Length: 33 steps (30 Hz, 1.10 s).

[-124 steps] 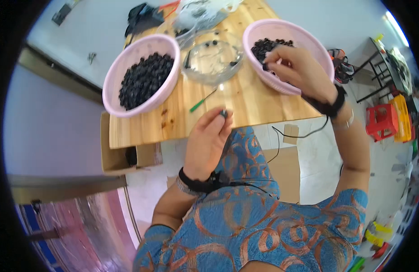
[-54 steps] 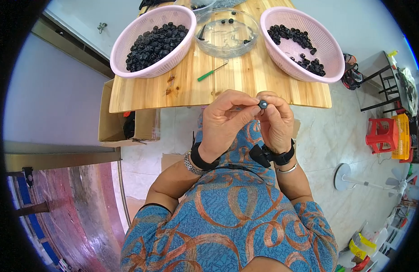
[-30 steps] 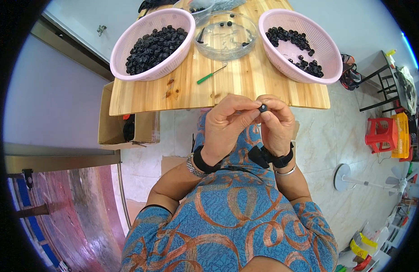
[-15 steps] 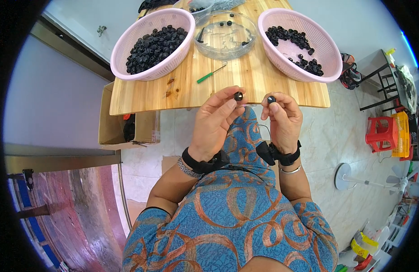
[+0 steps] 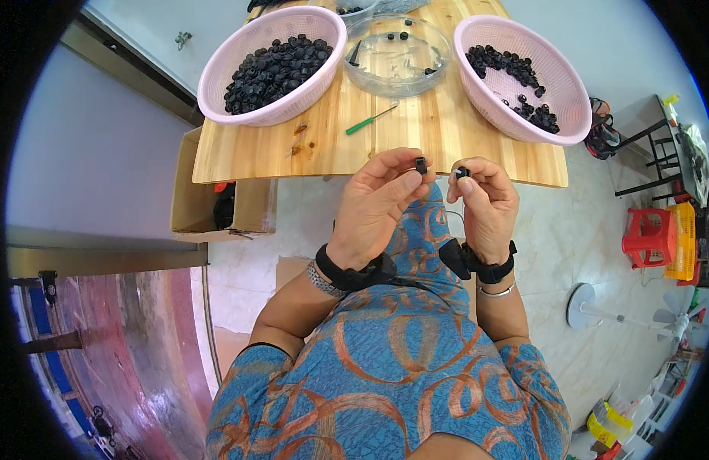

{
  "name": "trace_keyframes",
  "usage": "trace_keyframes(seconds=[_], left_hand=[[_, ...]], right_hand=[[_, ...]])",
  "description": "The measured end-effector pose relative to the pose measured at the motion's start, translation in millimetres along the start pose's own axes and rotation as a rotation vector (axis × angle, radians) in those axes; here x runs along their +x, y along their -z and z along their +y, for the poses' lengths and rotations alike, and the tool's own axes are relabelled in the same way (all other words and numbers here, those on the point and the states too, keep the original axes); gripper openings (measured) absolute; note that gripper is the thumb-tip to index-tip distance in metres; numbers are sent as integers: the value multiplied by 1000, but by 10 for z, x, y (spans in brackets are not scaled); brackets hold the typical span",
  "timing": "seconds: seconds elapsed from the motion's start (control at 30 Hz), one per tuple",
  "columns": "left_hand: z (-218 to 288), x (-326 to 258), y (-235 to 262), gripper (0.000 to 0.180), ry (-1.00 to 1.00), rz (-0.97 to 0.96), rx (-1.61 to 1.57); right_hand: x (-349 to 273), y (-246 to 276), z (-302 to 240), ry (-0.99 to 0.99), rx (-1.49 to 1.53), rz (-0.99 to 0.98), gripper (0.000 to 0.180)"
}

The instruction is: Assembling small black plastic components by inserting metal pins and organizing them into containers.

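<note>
Between thumb and fingers of my left hand (image 5: 381,201) is a small black knob-like part (image 5: 421,165), held up near the table's front edge. My right hand (image 5: 486,207) pinches another small black knob-like part (image 5: 462,172) with a light mark on it, a short gap away. A green-handled screwdriver (image 5: 361,126) lies on the wooden table (image 5: 416,138) beyond my hands. The pink basket (image 5: 216,96) at the left is heaped with similar black parts (image 5: 282,73). A second pink basket (image 5: 565,92) at the right holds fewer small black pieces (image 5: 508,67).
Between the baskets stands a round clear tray (image 5: 397,83) with a few black bits. Below the table's left side sits an open cardboard box (image 5: 190,188). To the right are a red stool (image 5: 647,238), a yellow crate (image 5: 681,241) and a white fan (image 5: 623,316).
Both hands still pinch their black parts; each part has been turned, and the left one now shows its side. The table and baskets have shifted slightly right in the picture.
</note>
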<state>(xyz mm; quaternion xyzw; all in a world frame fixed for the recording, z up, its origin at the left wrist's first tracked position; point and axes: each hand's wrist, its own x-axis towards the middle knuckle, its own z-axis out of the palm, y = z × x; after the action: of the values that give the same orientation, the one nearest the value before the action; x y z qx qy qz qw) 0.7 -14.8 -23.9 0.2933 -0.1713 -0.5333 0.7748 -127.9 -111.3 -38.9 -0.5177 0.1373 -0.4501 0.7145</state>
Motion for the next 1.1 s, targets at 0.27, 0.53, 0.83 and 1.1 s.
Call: trace_keyframes(seconds=[0.27,0.53,0.83,1.1], left_hand=[[-3,-18,3,29,-30,-18,67],[-17,-28,12,29,-47,-56,84],[-15,19,94,28,35,-68,-40],[-48,39,56,26,16,-28,-32]], right_hand=[[-5,-116,-51,14,-136,-15,22],[15,-209,-115,233,-532,-47,19],[65,-258,-204,324,-669,-100,17],[89,-264,-246,331,-775,-111,18]])
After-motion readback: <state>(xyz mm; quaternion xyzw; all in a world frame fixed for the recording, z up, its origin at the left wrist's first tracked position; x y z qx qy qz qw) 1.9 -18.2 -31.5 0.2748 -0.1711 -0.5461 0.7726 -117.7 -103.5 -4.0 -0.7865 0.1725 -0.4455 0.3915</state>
